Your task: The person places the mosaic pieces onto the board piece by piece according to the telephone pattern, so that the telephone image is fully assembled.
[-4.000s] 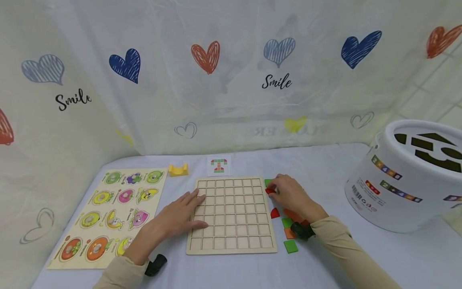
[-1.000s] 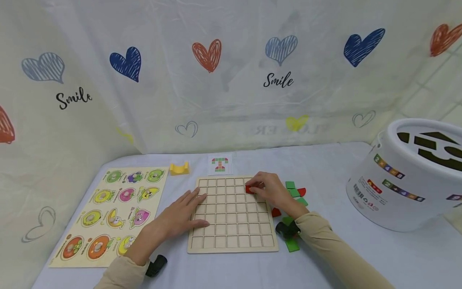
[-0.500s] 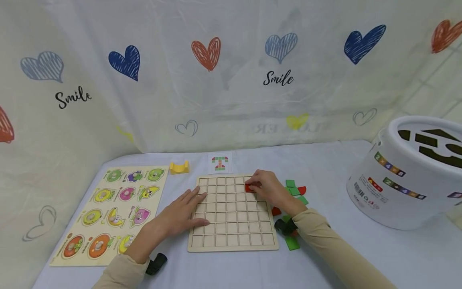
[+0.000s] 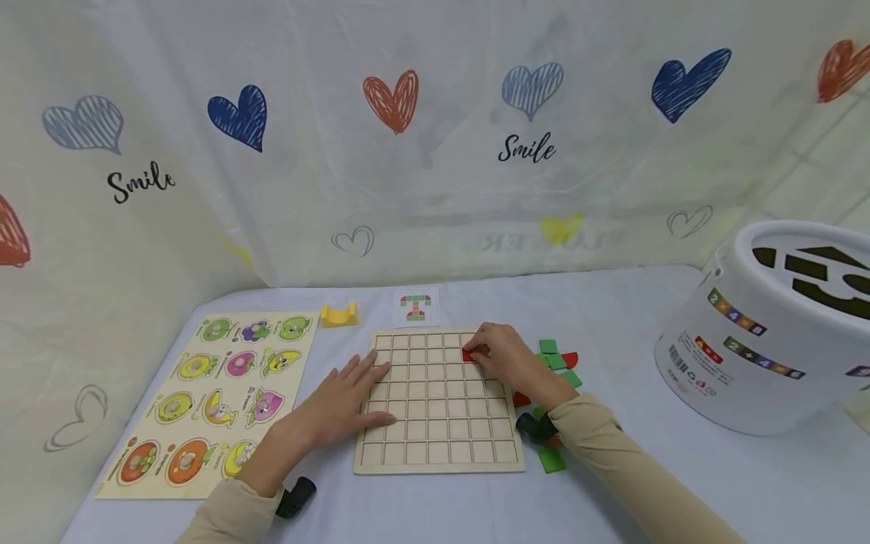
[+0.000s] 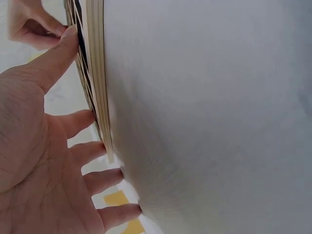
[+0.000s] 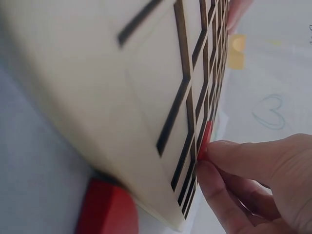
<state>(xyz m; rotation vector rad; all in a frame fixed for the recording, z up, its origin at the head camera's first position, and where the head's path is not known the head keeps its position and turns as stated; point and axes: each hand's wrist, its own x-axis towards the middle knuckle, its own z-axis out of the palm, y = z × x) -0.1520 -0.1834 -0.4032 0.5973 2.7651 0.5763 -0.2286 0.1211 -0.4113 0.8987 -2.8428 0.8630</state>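
A wooden grid board (image 4: pixel 437 431) lies on the white-covered table. My right hand (image 4: pixel 506 359) pinches a small red tile (image 6: pixel 206 139) between thumb and fingertips, right at a cell in the board's second row, toward the right side. My left hand (image 4: pixel 340 404) lies spread over the board's left edge; in the left wrist view its thumb and two fingers touch the board while the other fingertips rest on the tablecloth. Beyond the board's right edge lie loose green tiles (image 4: pixel 556 362) and a red rounded tile (image 4: pixel 570 360). Another red tile (image 6: pixel 108 209) sits close against the board's edge.
Behind the board is a card (image 4: pixel 415 307) with a T pattern of coloured tiles, beside a yellow holder (image 4: pixel 339 315). A fruit puzzle board (image 4: pixel 224 370) lies at left. A white bucket (image 4: pixel 720 363) with a shape-cut lid stands at right.
Since the oldest frame, my right hand has moved left from the tile pile onto the board with the red tile. Lately it has barely shifted. The left hand has stayed on the board's edge.
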